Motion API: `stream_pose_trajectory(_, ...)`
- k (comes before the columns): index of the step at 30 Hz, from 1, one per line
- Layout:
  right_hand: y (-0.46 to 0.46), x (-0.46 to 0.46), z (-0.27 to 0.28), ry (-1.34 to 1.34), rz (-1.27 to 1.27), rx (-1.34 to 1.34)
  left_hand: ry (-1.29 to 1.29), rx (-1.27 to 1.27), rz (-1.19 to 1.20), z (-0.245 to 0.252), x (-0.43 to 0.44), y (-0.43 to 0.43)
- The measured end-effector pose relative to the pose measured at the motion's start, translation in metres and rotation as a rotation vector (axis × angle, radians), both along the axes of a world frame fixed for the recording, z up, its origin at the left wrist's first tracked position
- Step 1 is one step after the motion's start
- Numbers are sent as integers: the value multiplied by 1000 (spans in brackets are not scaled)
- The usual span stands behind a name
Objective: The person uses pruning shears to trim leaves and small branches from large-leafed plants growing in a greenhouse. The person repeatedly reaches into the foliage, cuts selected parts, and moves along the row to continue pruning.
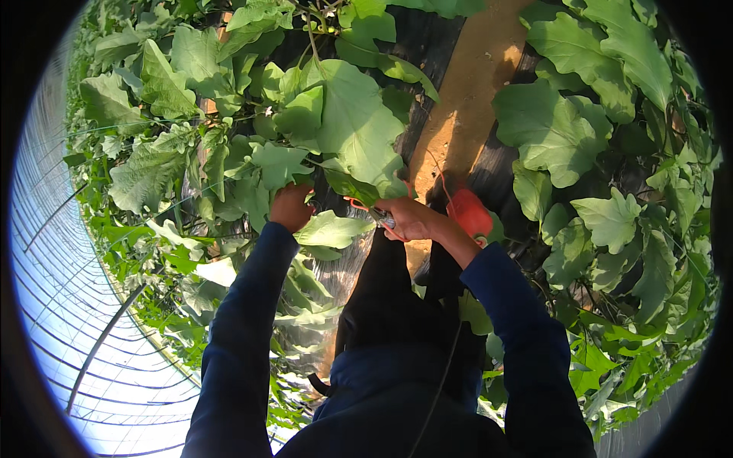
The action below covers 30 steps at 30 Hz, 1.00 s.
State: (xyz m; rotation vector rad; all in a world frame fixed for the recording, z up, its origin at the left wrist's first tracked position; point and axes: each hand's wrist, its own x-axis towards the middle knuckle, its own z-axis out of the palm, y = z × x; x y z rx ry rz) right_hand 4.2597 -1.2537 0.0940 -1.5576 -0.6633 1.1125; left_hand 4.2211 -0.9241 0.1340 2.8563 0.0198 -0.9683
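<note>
My left hand [291,209] reaches in among the leaves of an eggplant plant [280,163]. Foliage hides its fingertips, so whether they pinch a stem is unclear. To its right, my right hand [409,218] is closed around a small metal hand tool [382,217], probably snips, partly covered by the palm. Orange-red twine [358,204] loops about the tool and the fingers. Just above this hand hangs a large eggplant leaf [361,123]. A red ball of twine [469,213] is beside my right wrist, with a strand rising from it.
Black mulch film [429,54] borders a bare soil path [478,68] between two plant rows. More eggplant plants [550,126] crowd the right side. Thin green support strings [189,200] cross the left row. Greenhouse hoops [103,338] curve along the left wall.
</note>
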Motion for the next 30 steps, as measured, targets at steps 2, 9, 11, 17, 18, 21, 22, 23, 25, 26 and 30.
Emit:
stream_pose_trajectory(2,-26,7,21,57,22,-17,63,-116,144,14,-2,-22)
stream_pose_trajectory(9,-104,45,83,137,-139,-61,48,-337,194,45,6,-75)
stream_pose_trajectory(11,-124,58,101,92,-216,-19,67,-389,240,53,13,-88)
stream_pose_trajectory(17,-166,109,141,58,-394,-149,176,-486,333,57,42,-118)
stream_pose_trajectory(18,-172,118,145,18,-441,-138,203,-537,375,55,48,-122)
stream_pose_trajectory(21,-187,147,153,37,-578,-152,234,-523,383,50,67,-132)
stream_pose_trajectory(22,-194,159,156,47,-593,-171,264,-545,433,49,74,-135)
stream_pose_trajectory(23,-199,174,157,94,-601,-204,265,-508,390,48,82,-138)
stream_pose_trajectory(25,-209,199,160,62,-664,-159,275,-541,394,46,99,-143)
stream_pose_trajectory(26,-216,216,162,73,-655,-200,265,-568,419,45,110,-146)
stream_pose_trajectory(30,-235,273,175,106,-732,-230,218,-580,468,50,157,-154)
